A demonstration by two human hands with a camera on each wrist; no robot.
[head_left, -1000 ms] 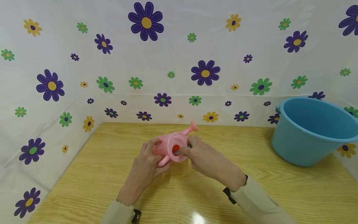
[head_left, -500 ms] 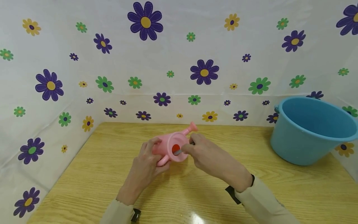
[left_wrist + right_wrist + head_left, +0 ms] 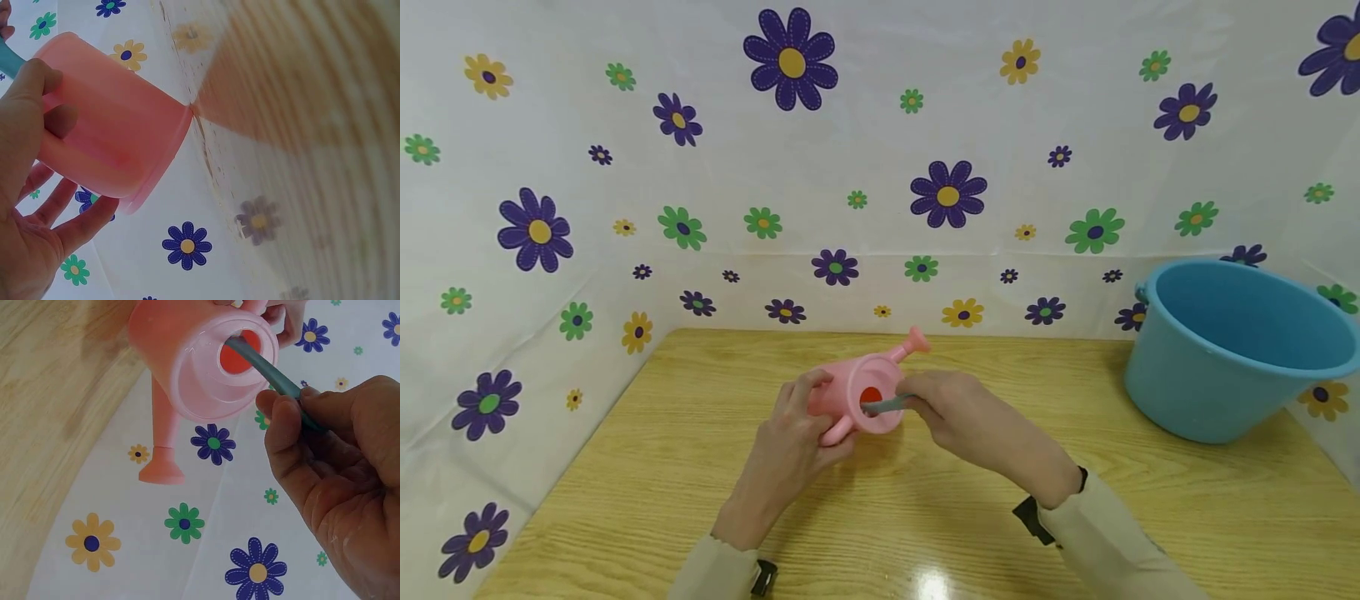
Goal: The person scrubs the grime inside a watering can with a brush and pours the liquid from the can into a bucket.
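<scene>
A pink watering can (image 3: 842, 380) lies tilted on the table, its round opening towards the right hand and its spout pointing to the back right. The left hand (image 3: 790, 437) grips the can around its body and handle; in the left wrist view the fingers of that hand (image 3: 31, 244) spread along the can's side. With thumb and fingertips, the right hand (image 3: 985, 425) pinches a slim teal tool (image 3: 275, 378). The tool's far end goes into the can's opening, where an orange-red inside shows, so its kind cannot be told.
A large blue bucket (image 3: 1187, 392) stands at the right on the wooden table (image 3: 662, 467). Behind the table and at its left side hangs a white sheet (image 3: 865, 133) with flowers on it.
The right hand has shifted slightly right and turned, so more of the teal tool shows outside the opening. The left hand and watering can stay nearly still.
</scene>
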